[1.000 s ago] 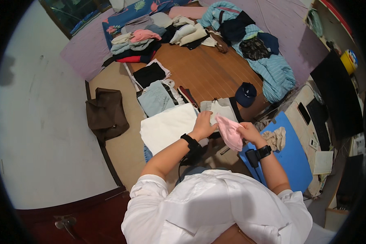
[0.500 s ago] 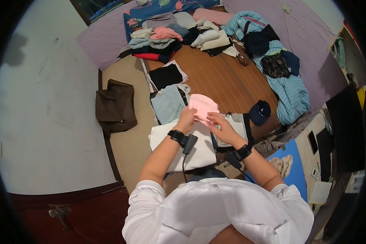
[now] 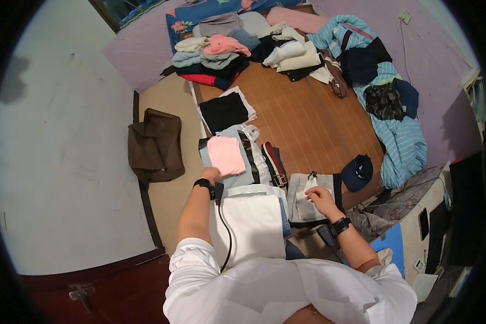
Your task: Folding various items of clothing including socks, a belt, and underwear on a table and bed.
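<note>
A pale pink folded cloth (image 3: 226, 155) lies on top of folded light blue clothing (image 3: 243, 180). My left hand (image 3: 211, 174) is closed at its near left corner, with the fingertips partly hidden. Farther right, my right hand (image 3: 324, 201) is over a folded grey garment (image 3: 296, 195). Its thumb and fingers are bent together at a small white cloth (image 3: 311, 184) on that garment. Between my forearms lies a folded white garment (image 3: 248, 224), with blue denim showing along its right edge.
A folded black garment (image 3: 224, 112) and piled clothes (image 3: 227, 46) lie farther back on the brown mat (image 3: 308, 124). Rolled belts (image 3: 274, 164) sit near the middle. A navy cap (image 3: 357, 173) is at right, a brown bag (image 3: 155, 146) at left.
The pink cloth has gone from between both hands down onto the light blue clothing at left. My right hand has let go of it and moved right to the grey garment.
</note>
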Available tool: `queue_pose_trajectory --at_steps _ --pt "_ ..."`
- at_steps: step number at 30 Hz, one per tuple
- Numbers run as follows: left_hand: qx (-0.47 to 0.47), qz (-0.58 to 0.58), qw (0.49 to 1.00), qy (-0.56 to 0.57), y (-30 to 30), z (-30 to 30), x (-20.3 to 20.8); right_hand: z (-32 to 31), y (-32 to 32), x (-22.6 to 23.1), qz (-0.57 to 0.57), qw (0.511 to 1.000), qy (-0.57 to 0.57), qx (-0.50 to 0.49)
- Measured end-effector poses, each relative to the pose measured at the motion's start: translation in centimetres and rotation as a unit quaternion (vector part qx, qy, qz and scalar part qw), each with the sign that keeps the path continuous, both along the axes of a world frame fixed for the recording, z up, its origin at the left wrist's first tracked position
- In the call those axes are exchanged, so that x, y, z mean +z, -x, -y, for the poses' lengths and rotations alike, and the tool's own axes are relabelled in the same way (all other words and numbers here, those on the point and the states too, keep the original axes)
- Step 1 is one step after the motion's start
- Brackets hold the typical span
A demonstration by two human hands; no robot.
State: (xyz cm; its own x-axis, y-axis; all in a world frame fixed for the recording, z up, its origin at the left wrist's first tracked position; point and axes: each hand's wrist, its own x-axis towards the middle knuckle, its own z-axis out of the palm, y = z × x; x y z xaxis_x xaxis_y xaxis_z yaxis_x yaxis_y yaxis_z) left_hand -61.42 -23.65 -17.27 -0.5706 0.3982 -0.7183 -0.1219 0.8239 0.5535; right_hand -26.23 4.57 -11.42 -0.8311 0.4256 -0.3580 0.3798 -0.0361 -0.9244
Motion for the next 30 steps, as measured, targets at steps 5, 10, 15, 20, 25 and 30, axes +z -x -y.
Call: queue_pose_trajectory --at_steps 5,10,15,20,25,30 --pt "0.066 -0.242 0.955 0.156 -1.2 -3.0 -2.8 -1.7 -0.7 -2.8 0.039 0.999 -0.002 0.011" --pt "-0.283 -0.178 0.942 0.035 -2.0 -8.1 -1.0 -2.6 -1.8 -6.1 0.065 0.995 -0.066 0.024" --pt "-0.046 0.101 0.994 0.013 -1.4 -2.9 -5.5 -0.9 -2.1 -3.8 0.067 0.997 -0.028 -0.007" --pt "-0.171 -0.004 0.982 0.073 -1.6 -8.7 1.0 -1.0 -6.3 -1.9 0.087 0.994 -0.045 -0.055" --pt "-0.235 -0.067 0.966 -0.085 -5.8 -13.3 6.1 -0.2 -11.0 0.8 0.039 0.955 -0.231 -0.183" --pt "-0.339 -0.024 0.921 -0.191 -15.2 -16.7 11.2 1.5 -19.4 4.4 0.133 0.839 -0.426 -0.312"
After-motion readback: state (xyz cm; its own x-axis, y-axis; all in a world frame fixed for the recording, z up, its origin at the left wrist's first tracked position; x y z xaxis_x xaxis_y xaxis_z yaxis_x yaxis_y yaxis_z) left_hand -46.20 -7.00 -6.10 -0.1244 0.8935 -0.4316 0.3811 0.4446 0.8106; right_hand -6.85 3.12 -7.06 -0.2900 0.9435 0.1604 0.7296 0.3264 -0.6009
